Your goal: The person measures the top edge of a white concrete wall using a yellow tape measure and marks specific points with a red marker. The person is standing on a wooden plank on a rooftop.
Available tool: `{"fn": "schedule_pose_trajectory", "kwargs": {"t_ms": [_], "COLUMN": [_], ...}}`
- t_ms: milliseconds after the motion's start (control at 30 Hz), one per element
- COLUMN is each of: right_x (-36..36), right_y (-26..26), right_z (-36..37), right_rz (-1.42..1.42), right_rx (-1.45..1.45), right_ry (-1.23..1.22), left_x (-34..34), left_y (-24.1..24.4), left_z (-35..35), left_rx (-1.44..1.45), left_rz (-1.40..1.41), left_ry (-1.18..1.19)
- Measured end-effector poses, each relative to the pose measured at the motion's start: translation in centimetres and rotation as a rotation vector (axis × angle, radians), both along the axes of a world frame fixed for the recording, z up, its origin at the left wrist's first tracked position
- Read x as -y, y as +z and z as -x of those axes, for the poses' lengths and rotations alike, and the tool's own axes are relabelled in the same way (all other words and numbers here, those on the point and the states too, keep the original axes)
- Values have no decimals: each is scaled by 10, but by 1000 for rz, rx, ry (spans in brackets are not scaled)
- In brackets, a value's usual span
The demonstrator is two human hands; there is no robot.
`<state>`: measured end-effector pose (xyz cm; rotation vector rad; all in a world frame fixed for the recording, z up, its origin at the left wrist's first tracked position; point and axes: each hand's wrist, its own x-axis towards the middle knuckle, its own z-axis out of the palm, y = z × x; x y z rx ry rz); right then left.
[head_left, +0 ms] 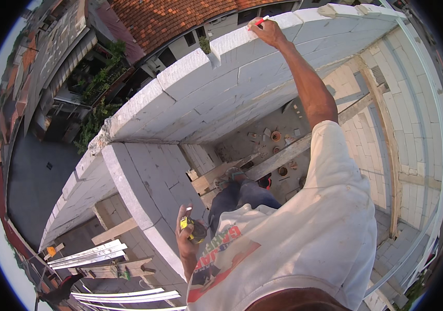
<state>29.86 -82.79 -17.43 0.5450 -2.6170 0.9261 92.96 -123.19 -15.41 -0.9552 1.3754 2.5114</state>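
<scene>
My right hand [271,34] rests at the top of a white lightweight-block wall [202,105], holding a red marker [259,22] with a white end. Its lower end is against or close to the block's top edge; contact is hard to judge. To the left of that hand, a narrow notch [215,60] cuts into the top course. Low in front of my body, my left hand [185,245] grips a yellow and black tape measure [192,229]. No drawn-out blade shows clearly. Beside it runs a lower cross wall [138,194] of the same blocks.
My feet [231,177] stand on wooden planks [279,155] above a floor with buckets [276,135] and rubble. White metal profiles [89,254] lie at lower left. A long pale metal bar [435,97] crosses the right side. Tiled roofs [167,19] lie beyond the wall.
</scene>
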Motion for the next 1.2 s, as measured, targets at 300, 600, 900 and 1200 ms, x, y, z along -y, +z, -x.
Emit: {"fn": "schedule_pose_trajectory", "kwargs": {"t_ms": [300, 600, 900, 1200], "right_x": [1, 0, 3, -2], "right_y": [10, 6, 17, 18], "right_z": [-3, -8, -11, -10], "right_rz": [-26, -11, 38, -82], "right_rx": [96, 53, 123, 158], "right_ry": [-46, 2, -68, -117], "left_x": [4, 5, 3, -3], "left_y": [-13, -22, -23, -16], "left_z": [-9, -11, -10, -1], "left_rx": [-7, -9, 29, -11], "left_rz": [21, 11, 22, 12], "left_ry": [-29, -47, -48, -22]}}
